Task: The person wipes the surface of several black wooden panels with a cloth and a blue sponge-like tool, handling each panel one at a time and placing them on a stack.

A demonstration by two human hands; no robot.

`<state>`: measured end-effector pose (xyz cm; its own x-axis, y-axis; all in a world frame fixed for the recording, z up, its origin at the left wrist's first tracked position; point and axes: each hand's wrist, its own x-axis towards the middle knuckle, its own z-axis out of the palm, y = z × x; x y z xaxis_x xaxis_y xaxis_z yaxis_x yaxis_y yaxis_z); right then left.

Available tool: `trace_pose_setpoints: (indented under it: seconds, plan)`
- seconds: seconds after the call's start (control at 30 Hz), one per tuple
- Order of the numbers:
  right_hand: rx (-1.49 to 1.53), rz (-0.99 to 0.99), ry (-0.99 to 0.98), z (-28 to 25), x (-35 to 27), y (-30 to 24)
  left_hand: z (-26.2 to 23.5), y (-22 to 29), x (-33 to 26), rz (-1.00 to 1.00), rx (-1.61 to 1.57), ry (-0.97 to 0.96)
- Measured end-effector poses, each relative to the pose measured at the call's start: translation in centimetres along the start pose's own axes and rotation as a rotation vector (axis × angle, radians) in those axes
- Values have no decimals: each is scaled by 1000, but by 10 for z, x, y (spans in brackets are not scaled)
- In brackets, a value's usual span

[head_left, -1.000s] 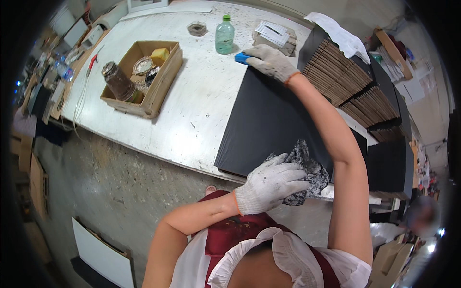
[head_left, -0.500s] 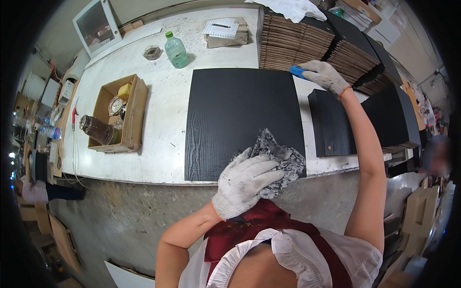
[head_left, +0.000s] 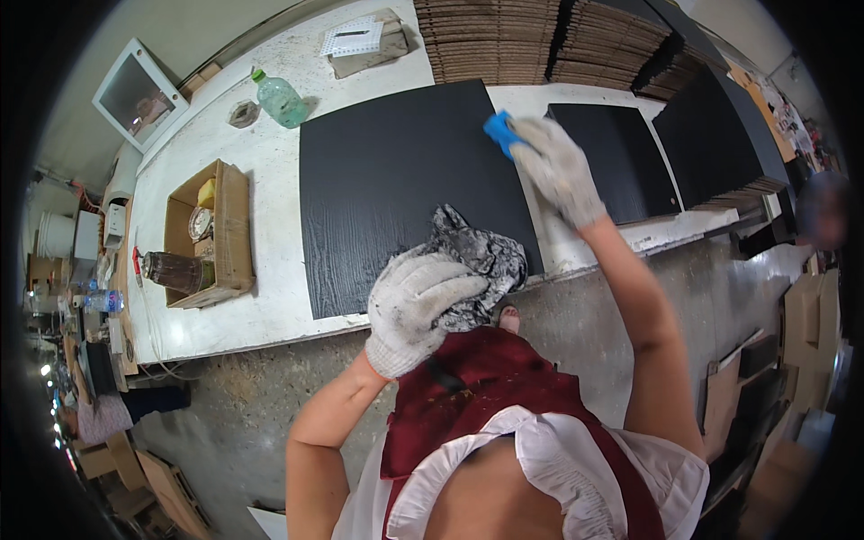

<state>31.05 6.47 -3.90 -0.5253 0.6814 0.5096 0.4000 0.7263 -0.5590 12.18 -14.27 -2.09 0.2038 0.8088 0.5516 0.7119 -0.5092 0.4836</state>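
A square black panel with a wood-grain surface (head_left: 387, 171) lies on the white worktable in front of me. At its near edge my left hand (head_left: 409, 301), in a white knit glove, is closed on a crumpled rag (head_left: 481, 256) blotched with black. Part of the rag rests on the panel. My right hand (head_left: 558, 166), gloved and smudged grey, grips a small blue block (head_left: 501, 135), perhaps a sponge. That block is at the panel's right edge, a little below the far right corner. The glove hides part of it.
Left of the panel stands a cardboard box (head_left: 236, 238) holding a dark jar (head_left: 175, 270) and a yellow sponge (head_left: 207, 192). Behind are a green bottle (head_left: 281, 101) and a paper-topped block (head_left: 364, 49). Stacked dark panels (head_left: 490, 40) line the back; more (head_left: 616, 162) lie right.
My right hand has brought the blue block from the panel's far right corner nearer along its right edge. My left hand stays on the rag by the near edge. The view has turned.
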Motion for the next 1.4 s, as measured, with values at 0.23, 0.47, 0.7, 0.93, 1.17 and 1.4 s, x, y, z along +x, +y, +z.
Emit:
trace_pose_setpoints:
  seconds: [0.23,0.47,0.7,0.93,1.17,1.4]
  plan:
    - [39,33,-133,-66,-140,-88,-5,8,2,-58,-42,-63]
    - [22,-2,22,-80,-154,-105,-84,-38,26,-576,-924,287]
    - [37,-363,-177,14,-83,-172,-88,-146,19,-425,65,1]
    - [39,-690,-141,125,-61,-213,-95,-142,17,-484,-79,-8]
    - [-123,-514,-168,26,-100,-139,-87,-145,28,-427,8,-59]
    - [-429,86,-144,-77,-143,-75,-89,-156,14,-419,12,-39]
